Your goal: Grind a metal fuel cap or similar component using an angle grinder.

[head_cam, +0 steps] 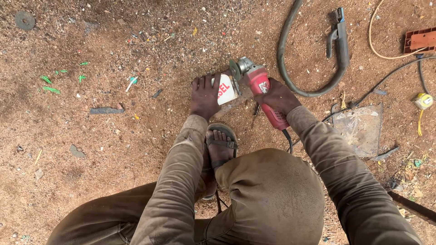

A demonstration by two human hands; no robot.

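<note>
My right hand grips the red body of an angle grinder, whose grey head and disc point at a white metal piece with red lettering lying on the dirt. Flat on that piece rests my left hand, pressing it to the ground. The grinder's disc meets the piece's far right edge. My sandalled foot sits just behind the piece, between my arms.
A thick grey cable curves to the right, ending at a welding electrode holder. A clear plastic sheet, a yellow tape measure, a brown block and thin cables lie at right. Scrap bits litter the sandy ground at left.
</note>
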